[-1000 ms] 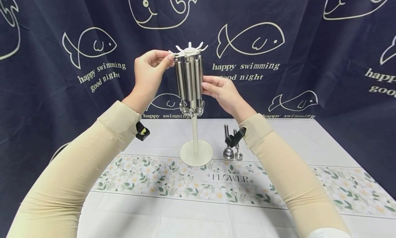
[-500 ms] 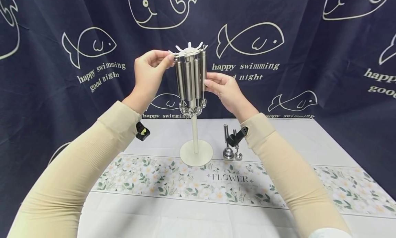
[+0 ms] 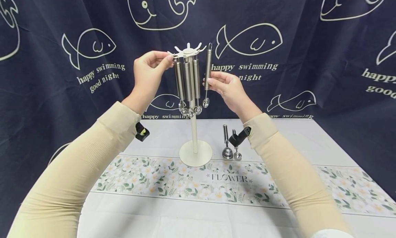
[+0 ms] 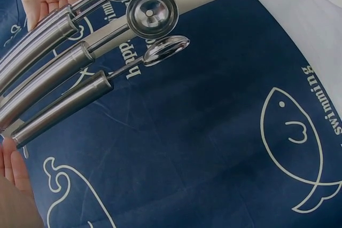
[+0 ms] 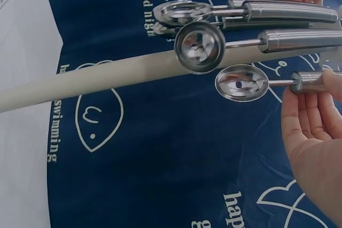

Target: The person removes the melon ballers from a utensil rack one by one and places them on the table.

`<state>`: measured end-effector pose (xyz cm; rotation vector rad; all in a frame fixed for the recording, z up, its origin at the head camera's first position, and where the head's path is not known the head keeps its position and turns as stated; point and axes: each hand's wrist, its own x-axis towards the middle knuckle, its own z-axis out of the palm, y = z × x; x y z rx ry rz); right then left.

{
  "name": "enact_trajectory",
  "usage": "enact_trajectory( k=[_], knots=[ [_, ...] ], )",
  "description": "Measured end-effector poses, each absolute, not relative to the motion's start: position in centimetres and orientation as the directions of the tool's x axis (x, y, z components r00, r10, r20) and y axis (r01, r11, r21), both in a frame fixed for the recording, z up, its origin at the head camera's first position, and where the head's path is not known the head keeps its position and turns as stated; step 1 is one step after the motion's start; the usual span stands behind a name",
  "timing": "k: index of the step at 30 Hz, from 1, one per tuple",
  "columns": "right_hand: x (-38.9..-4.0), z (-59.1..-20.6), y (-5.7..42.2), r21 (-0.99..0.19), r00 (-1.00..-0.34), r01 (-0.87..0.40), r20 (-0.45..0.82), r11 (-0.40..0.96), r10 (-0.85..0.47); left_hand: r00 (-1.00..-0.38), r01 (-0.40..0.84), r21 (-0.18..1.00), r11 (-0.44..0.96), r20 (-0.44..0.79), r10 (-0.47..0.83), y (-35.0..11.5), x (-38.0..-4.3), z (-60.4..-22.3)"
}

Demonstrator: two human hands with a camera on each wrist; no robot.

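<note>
A cream-coloured hanging rack (image 3: 195, 154) stands upright, with a round base and a ring of hooks on top. Several steel melon ballers (image 3: 187, 81) hang from it by their handles, bowls down. At the rack's upper left, my left hand (image 3: 150, 69) pinches a hook tip by the top of one handle. My right hand (image 3: 229, 90) grips the lower handle of a melon baller (image 3: 208, 67), whose top loop is apart from the hooks at the right. In the right wrist view its oval bowl (image 5: 241, 83) shows a small central hole.
On the white table right of the base lie a larger scoop (image 3: 227, 152) and a smaller round-bowled tool (image 3: 237, 155). A floral runner (image 3: 139, 177) crosses the table. Behind hangs a dark blue curtain (image 3: 309, 66) with fish drawings.
My right hand has lifted the melon baller upward and drawn it off to the right, away from the rack. The left hand stays at its hook.
</note>
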<state>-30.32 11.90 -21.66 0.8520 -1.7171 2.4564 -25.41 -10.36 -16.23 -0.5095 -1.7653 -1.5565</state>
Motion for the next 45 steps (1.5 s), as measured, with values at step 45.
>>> enact_trajectory(
  k=[45],
  knots=[
    [-33.3,-26.8,17.3,-0.988,-0.984,-0.071,0.091,-0.138,-0.151,-0.668,0.690,0.687,0.227,0.725,-0.165,-10.3,-25.4,-16.1]
  ],
)
